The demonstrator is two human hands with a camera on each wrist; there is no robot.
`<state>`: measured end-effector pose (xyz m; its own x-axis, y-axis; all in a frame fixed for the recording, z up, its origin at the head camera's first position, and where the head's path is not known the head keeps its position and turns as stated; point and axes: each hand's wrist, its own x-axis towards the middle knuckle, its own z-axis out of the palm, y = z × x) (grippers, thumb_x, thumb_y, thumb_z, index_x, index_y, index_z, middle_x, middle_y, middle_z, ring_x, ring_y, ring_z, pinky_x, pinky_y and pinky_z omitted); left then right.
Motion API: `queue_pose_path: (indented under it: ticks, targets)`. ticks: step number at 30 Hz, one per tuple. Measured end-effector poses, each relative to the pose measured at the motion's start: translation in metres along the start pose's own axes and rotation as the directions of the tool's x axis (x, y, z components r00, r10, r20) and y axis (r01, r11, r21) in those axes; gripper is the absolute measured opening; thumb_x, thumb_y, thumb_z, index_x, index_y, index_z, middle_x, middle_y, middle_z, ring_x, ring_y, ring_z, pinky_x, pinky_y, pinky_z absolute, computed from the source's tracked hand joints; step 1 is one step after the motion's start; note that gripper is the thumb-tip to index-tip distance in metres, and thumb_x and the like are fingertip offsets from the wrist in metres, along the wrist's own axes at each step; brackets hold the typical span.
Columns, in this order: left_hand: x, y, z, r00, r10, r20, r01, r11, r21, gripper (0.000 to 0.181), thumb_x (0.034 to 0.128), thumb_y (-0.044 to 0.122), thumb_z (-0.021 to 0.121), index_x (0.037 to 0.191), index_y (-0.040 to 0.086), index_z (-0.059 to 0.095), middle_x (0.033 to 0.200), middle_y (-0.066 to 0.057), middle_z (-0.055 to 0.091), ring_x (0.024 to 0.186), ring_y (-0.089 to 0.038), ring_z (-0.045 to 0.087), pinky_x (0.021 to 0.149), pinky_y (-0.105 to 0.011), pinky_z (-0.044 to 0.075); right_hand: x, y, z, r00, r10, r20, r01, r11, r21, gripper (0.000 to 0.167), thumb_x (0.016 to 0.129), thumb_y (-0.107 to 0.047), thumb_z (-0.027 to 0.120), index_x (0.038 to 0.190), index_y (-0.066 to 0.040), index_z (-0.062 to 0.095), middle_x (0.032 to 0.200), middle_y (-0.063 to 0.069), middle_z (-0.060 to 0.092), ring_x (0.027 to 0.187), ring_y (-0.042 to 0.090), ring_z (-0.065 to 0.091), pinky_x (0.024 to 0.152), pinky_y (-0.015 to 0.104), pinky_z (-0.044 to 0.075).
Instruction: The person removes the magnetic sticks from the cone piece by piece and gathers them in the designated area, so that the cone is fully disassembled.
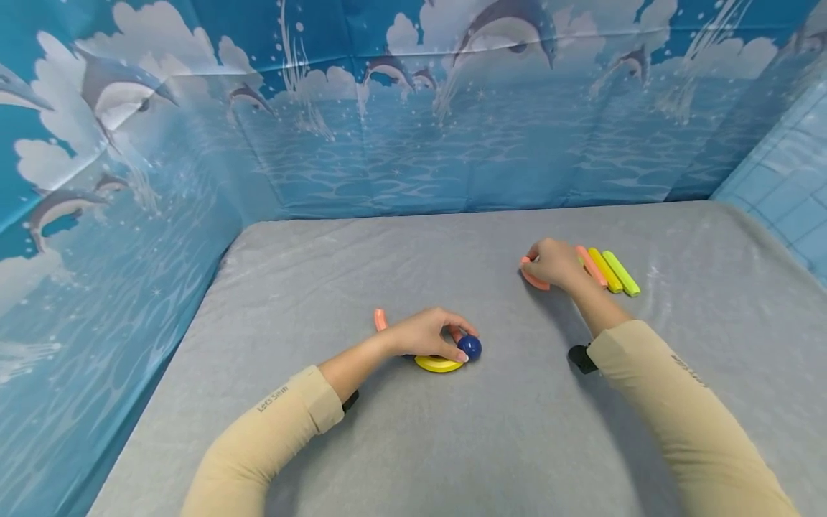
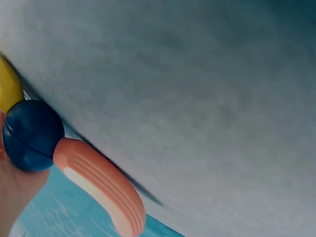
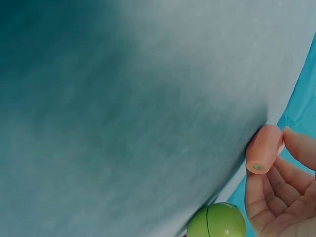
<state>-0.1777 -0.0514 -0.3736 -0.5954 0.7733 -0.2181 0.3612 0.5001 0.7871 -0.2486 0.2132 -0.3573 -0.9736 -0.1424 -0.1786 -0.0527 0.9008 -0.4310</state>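
The left hand [image 1: 426, 334] holds a blue ball [image 1: 470, 348] between thumb and fingers, low over the grey surface [image 1: 491, 452]; the ball is glossy, dark and round; a smooth yellow curve [image 1: 438, 365] lies just beside it, partly under the hand; in the left wrist view, a grooved orange piece [image 2: 101, 187] with a pale stripe touches a blue ball; the right hand [image 1: 557, 263] pinches an orange curve [image 1: 535, 278], its end showing a small greenish centre; a green ball [image 3: 217, 221] sits near that hand; orange [image 1: 591, 268], yellow [image 1: 605, 271] and lime sticks [image 1: 622, 273] lie beside it.
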Motion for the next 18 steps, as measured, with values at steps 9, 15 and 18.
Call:
queue_pose_path:
  ticks: [9, 15, 18]
  targets:
    - [0.001, -0.004, 0.000, 1.000, 0.012, 0.001, -0.012, 1.000, 0.007, 0.038, 0.0839, 0.014, 0.071, 0.121, 0.010, 0.062, 0.099, 0.000, 0.063, 0.089, -0.009, 0.055, 0.074, -0.020, 0.043, 0.002, -0.002, -0.001, 0.999, 0.046, 0.016, -0.045, 0.999, -0.015, 0.038, 0.091, -0.016, 0.053, 0.115, 0.014, 0.057, 0.113, 0.030, 0.056, 0.095, 0.037, 0.050, 0.079, 0.046, 0.045]
    - [0.001, -0.004, -0.001, 1.000, 0.017, 0.006, -0.018, 0.999, 0.029, 0.038, 0.0844, 0.018, 0.071, 0.121, 0.010, 0.062, 0.095, 0.002, 0.062, 0.081, -0.009, 0.054, 0.071, -0.020, 0.043, -0.008, -0.001, -0.007, 1.000, -0.012, -0.010, 0.012, 1.000, 0.016, 0.041, 0.092, -0.021, 0.052, 0.120, 0.009, 0.055, 0.113, 0.030, 0.056, 0.100, 0.039, 0.051, 0.080, 0.048, 0.044]
    - [0.000, -0.003, -0.002, 1.000, 0.029, 0.002, -0.029, 0.998, 0.049, 0.038, 0.0842, 0.017, 0.071, 0.121, 0.009, 0.061, 0.091, 0.001, 0.061, 0.075, -0.011, 0.054, 0.068, -0.020, 0.042, -0.017, -0.003, -0.012, 0.997, -0.073, -0.026, 0.074, 0.996, 0.047, 0.040, 0.092, -0.024, 0.055, 0.120, 0.004, 0.057, 0.105, 0.026, 0.060, 0.090, 0.035, 0.055, 0.072, 0.043, 0.046]
